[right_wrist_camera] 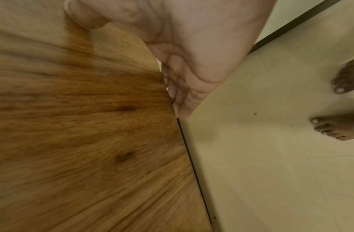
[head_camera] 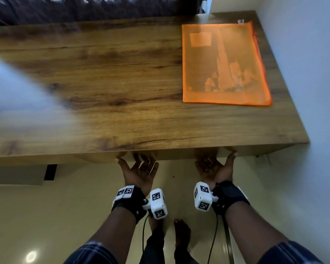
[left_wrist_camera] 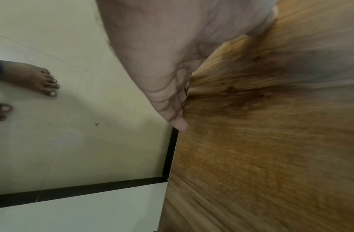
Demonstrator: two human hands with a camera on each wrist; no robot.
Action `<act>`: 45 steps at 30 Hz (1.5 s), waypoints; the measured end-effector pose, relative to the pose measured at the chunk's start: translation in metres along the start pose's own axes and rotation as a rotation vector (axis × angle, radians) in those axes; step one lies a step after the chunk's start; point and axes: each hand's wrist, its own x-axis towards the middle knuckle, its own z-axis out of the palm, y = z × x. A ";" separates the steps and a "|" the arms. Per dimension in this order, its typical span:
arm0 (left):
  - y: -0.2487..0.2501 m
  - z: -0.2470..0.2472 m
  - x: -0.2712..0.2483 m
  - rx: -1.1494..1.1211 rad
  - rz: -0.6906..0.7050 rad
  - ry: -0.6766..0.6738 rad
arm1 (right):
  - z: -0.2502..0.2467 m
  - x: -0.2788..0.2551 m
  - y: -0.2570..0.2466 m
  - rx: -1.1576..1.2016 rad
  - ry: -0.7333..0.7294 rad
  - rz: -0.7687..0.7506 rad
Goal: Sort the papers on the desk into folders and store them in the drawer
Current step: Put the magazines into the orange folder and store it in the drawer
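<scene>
An orange mesh folder with papers showing through it lies flat on the right part of the wooden desk. Below the desk's front edge is the wooden drawer front. Both hands are palm up there. My left hand hooks its fingers under the panel's lower edge, thumb out to the left. My right hand does the same further right, thumb out to the right. Up close, the left hand and right hand each have fingers disappearing behind the drawer front. The fingertips are hidden.
A pale wall runs along the desk's right side and dark fabric lies behind it. A small object sits at the far right corner. My bare feet stand on the tiled floor below.
</scene>
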 end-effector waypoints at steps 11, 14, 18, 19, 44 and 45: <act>-0.029 -0.057 -0.058 0.006 -0.002 0.067 | -0.066 -0.058 0.019 -0.022 0.001 0.031; -0.037 -0.079 -0.076 0.016 -0.011 0.067 | -0.091 -0.074 0.026 -0.055 0.004 0.028; -0.047 -0.109 -0.103 0.054 -0.020 0.061 | -0.125 -0.098 0.037 -0.107 0.026 0.037; -0.049 -0.117 -0.110 0.059 -0.026 0.060 | -0.133 -0.106 0.039 -0.111 0.037 0.038; -0.050 -0.192 -0.254 0.805 -0.121 -0.307 | -0.194 -0.240 0.062 -0.286 0.157 -0.408; -0.049 -0.187 -0.259 0.828 -0.117 -0.356 | -0.187 -0.246 0.059 -0.295 0.136 -0.451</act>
